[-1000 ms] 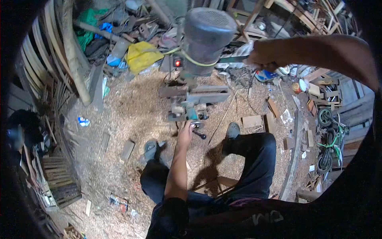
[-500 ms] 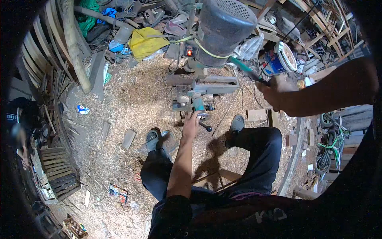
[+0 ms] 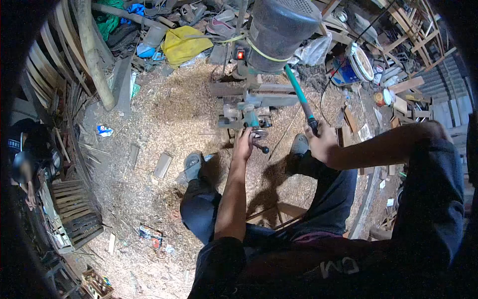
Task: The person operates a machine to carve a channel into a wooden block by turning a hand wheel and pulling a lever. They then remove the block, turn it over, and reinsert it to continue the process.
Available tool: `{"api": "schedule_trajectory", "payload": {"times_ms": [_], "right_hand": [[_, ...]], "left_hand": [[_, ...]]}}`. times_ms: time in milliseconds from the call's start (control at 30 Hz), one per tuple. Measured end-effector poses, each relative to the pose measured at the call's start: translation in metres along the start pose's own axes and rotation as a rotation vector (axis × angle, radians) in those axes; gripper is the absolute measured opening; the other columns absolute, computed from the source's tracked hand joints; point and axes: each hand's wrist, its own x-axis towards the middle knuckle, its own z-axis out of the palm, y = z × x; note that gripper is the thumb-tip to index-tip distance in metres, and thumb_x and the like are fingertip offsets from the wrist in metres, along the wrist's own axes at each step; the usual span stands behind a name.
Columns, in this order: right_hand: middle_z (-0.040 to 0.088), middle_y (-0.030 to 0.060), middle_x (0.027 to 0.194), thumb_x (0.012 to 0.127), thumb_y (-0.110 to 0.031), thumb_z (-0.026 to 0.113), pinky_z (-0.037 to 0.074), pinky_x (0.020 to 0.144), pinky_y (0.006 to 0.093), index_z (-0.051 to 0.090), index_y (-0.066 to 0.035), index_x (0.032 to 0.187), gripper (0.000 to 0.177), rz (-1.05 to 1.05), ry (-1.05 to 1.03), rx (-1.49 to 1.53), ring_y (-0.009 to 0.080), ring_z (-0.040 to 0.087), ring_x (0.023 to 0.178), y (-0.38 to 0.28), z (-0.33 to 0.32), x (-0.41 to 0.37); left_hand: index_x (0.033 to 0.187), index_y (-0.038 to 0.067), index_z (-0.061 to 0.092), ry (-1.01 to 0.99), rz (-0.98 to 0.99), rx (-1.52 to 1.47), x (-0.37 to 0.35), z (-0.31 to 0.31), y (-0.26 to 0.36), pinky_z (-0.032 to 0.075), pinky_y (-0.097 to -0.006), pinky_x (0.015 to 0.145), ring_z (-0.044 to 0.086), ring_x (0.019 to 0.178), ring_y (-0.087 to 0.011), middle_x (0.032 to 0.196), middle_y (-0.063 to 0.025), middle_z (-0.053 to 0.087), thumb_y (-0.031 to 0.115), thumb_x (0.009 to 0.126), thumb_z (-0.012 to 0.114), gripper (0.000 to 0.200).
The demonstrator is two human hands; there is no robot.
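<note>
My right hand (image 3: 323, 144) is closed round the dark grip of a green lever (image 3: 298, 92), which slants down from the machine toward me. My left hand (image 3: 242, 144) has its fingers on the rim of a small metal handwheel (image 3: 260, 134), partly hiding it. Beside that wheel sticks out a crank with a black ball knob (image 3: 265, 149). Above both hands stands the machine's dark motor housing (image 3: 281, 40), with a yellow band round it. A wooden piece (image 3: 274, 100) lies across the machine below the housing.
A red switch (image 3: 240, 55) glows beside the machine. Wood shavings (image 3: 174, 109) cover the floor round my feet. A yellow cloth (image 3: 185, 46) and a blue-white bucket (image 3: 359, 65) lie farther back. At the left edge sits another person (image 3: 27, 169) near a slatted wooden crate (image 3: 74, 209).
My right hand has pulled the lever down toward me and to the left, so it stands steeper. My left hand stays at the handwheel. The view has shifted slightly.
</note>
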Motion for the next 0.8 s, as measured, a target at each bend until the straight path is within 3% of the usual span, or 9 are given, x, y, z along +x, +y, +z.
{"api": "schedule_trajectory", "payload": {"times_ms": [33, 100, 167, 233, 433, 600, 800], "right_hand": [[0.058, 0.0214, 0.073, 0.09, -0.033, 0.063, 0.044, 0.062, 0.0488, 0.053, 0.001, 0.093, 0.036, -0.117, 0.173, 0.114, 0.0399, 0.059, 0.069, 0.015, 0.026, -0.003], [0.057, 0.0207, 0.071, 0.09, -0.031, 0.063, 0.044, 0.06, 0.0487, 0.052, 0.001, 0.094, 0.034, -0.193, 0.184, 0.176, 0.0402, 0.059, 0.067, 0.044, 0.057, 0.006], [0.056, 0.0205, 0.069, 0.091, -0.028, 0.063, 0.043, 0.058, 0.0476, 0.049, 0.001, 0.094, 0.032, -0.277, 0.297, 0.126, 0.0408, 0.059, 0.064, 0.047, 0.072, 0.004], [0.056, 0.0211, 0.069, 0.092, -0.028, 0.062, 0.043, 0.057, 0.0476, 0.048, 0.001, 0.094, 0.032, -0.299, 0.27, 0.198, 0.0411, 0.058, 0.064, 0.048, 0.084, 0.005], [0.058, 0.0303, 0.072, 0.099, -0.026, 0.049, 0.042, 0.059, 0.056, 0.043, 0.002, 0.099, 0.029, -0.188, 0.175, 0.287, 0.0504, 0.059, 0.068, 0.055, 0.121, 0.006], [0.058, 0.0326, 0.078, 0.098, -0.028, 0.049, 0.042, 0.063, 0.0582, 0.043, 0.003, 0.106, 0.032, -0.25, 0.298, 0.329, 0.0524, 0.057, 0.073, 0.077, 0.173, 0.022], [0.057, 0.0323, 0.078, 0.099, -0.026, 0.047, 0.04, 0.061, 0.0591, 0.044, 0.001, 0.101, 0.027, -0.179, 0.321, 0.292, 0.052, 0.056, 0.073, 0.082, 0.224, 0.043]], "left_hand": [[0.12, 0.004, 0.058, 0.017, -0.014, 0.01, 0.002, 0.002, -0.002, 0.043, -0.0477, 0.092, 0.053, 0.108, -0.0449, 0.114, -0.0247, 0.057, 0.012, 0.094, 0.054, 0.028], [0.12, 0.005, 0.058, -0.038, -0.088, -0.054, 0.002, -0.01, 0.02, 0.045, -0.0468, 0.09, 0.054, 0.107, -0.0443, 0.115, -0.0241, 0.057, 0.013, 0.095, 0.054, 0.027], [0.119, 0.006, 0.058, 0.009, -0.032, -0.056, -0.003, -0.002, 0.011, 0.045, -0.0465, 0.09, 0.054, 0.106, -0.0441, 0.114, -0.024, 0.057, 0.013, 0.095, 0.054, 0.026], [0.12, 0.006, 0.058, 0.02, -0.011, -0.051, -0.001, 0.0, 0.006, 0.045, -0.0465, 0.09, 0.054, 0.107, -0.0439, 0.114, -0.024, 0.056, 0.012, 0.095, 0.053, 0.026], [0.121, 0.007, 0.057, -0.013, -0.044, -0.038, -0.001, -0.011, 0.023, 0.043, -0.0459, 0.094, 0.052, 0.111, -0.0426, 0.117, -0.0227, 0.056, 0.011, 0.094, 0.052, 0.028], [0.121, 0.006, 0.056, -0.025, -0.024, 0.006, 0.0, -0.008, 0.019, 0.044, -0.0458, 0.093, 0.053, 0.109, -0.0435, 0.116, -0.0212, 0.056, 0.009, 0.094, 0.052, 0.027], [0.12, 0.005, 0.055, 0.01, 0.009, -0.035, 0.001, -0.008, 0.023, 0.044, -0.0446, 0.094, 0.053, 0.109, -0.0428, 0.116, -0.0211, 0.056, 0.006, 0.093, 0.053, 0.028]]}}
